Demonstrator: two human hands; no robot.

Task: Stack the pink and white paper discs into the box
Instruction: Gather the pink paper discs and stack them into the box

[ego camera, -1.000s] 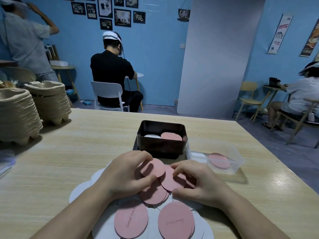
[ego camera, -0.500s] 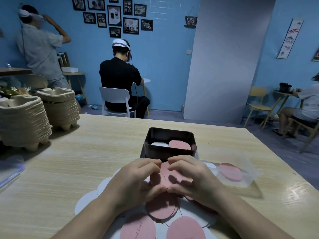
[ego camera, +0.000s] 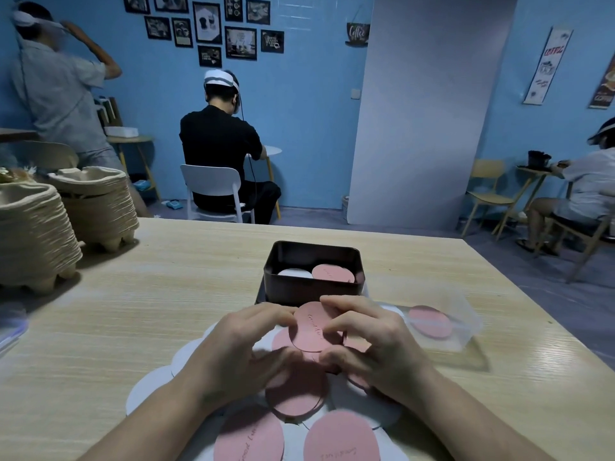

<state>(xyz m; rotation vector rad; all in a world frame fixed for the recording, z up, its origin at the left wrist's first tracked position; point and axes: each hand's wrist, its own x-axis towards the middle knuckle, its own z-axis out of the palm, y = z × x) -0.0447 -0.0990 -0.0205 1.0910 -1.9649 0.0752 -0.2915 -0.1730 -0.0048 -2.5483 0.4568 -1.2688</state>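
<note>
- Since the earlier frames both hands have lifted a small stack of pink round paper discs (ego camera: 314,329) off the pile; a second ago they lay flat on the pile, and now the stack is tilted up between them, just in front of the box.
- The left hand (ego camera: 239,354) pinches the stack's left edge between thumb and fingers; the right hand (ego camera: 372,341) pinches its right edge the same way, fingers curled over the top rim.
- The dark rectangular metal box (ego camera: 312,287) sits on the light wooden table (ego camera: 149,311) at mid-width, well back from the near edge and clear of the far edge. Inside it a white paper disc (ego camera: 294,272) lies on the left and a pink paper disc (ego camera: 332,272) on the right, side by side.
- The loose pile of pink and white paper discs (ego camera: 296,394) spreads under the hands and runs to the table's near edge, overlapping one another.
- A clear plastic lid (ego camera: 462,327) lies just right of the hands, towards the table's right edge, with a pink disc (ego camera: 429,321) seen through it.
- Two stacks of beige moulded pulp trays (ego camera: 66,214) stand at the table's far-left corner, well apart from the box.
- Bare tabletop lies open between those stacks and the box, and behind the box up to the far edge.
</note>
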